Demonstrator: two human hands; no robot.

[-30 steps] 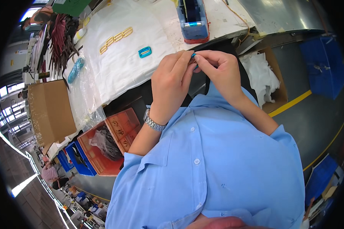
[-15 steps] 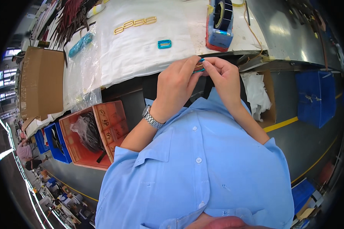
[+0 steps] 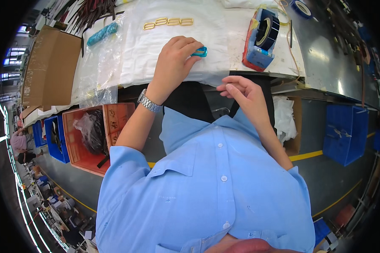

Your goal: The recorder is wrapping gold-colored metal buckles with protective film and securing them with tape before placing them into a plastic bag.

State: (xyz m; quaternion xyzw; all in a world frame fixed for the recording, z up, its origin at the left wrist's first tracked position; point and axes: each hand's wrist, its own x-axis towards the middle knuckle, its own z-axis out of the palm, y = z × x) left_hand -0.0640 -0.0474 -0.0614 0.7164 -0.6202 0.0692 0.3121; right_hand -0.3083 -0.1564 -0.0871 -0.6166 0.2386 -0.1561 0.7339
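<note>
My left hand (image 3: 175, 57), with a metal watch on its wrist, reaches over the white cloth (image 3: 135, 63). Thumb and fingers close at the left end of a teal rectangular buckle (image 3: 201, 52), whose right part shows beyond them. Whatever else lies under the palm is hidden. Near the front edge of the table, my right hand (image 3: 245, 90) hovers with fingers loosely stretched and nothing visible in them. Beyond the left hand, several gold slide buckles (image 3: 168, 22) lie in a row on the cloth.
A blue and red tape dispenser (image 3: 261, 40) stands to the right. At the left are a teal bundle (image 3: 102, 33) on clear plastic, a cardboard box (image 3: 50, 67) and an orange crate (image 3: 84, 156). A blue bin (image 3: 346, 130) sits on the floor at right.
My hands, together before on a teal piece at the table edge, have parted. The left went up and left to the buckle on the cloth; the right dropped slightly. The view has shifted.
</note>
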